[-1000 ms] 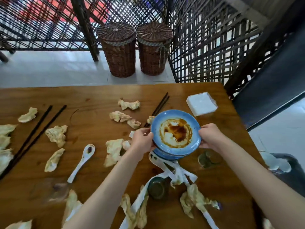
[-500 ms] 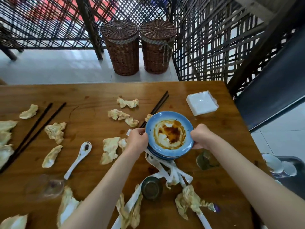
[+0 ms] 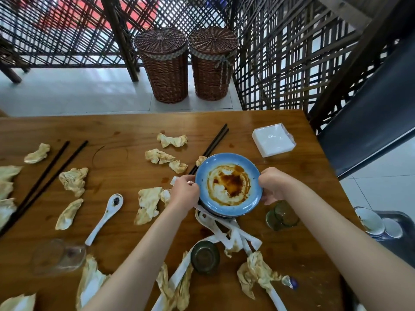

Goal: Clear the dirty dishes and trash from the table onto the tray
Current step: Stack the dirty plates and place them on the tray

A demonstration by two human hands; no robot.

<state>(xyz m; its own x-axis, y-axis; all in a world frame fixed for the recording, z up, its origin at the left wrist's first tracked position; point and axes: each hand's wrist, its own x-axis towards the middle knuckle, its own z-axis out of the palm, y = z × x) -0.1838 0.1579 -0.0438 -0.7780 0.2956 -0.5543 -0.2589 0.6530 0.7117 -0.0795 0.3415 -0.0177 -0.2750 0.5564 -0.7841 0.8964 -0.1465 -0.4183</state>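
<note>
A stack of blue plates (image 3: 228, 184), the top one smeared with brown sauce, is held just above the wooden table (image 3: 125, 129). My left hand (image 3: 186, 191) grips its left rim and my right hand (image 3: 272, 184) grips its right rim. White spoons (image 3: 226, 227) lie bunched under the stack. Crumpled stained napkins (image 3: 74, 180) are scattered over the table, with a lone white spoon (image 3: 105, 216), black chopsticks (image 3: 47, 173) at left and another pair (image 3: 213, 144) behind the plates. A grey tray (image 3: 402, 241) at the right edge holds dishes (image 3: 370, 222).
A small dark cup (image 3: 204, 257) stands near the front, a green glass (image 3: 283, 215) lies by my right wrist, and a clear glass (image 3: 57, 254) lies at left. A white napkin pack (image 3: 272, 139) sits at the far right corner. Two wicker baskets (image 3: 166, 63) and lattice screens stand beyond.
The plate stack, held in both hands, has shifted slightly toward me and left and sits lower over the spoons. My view has tilted a little.
</note>
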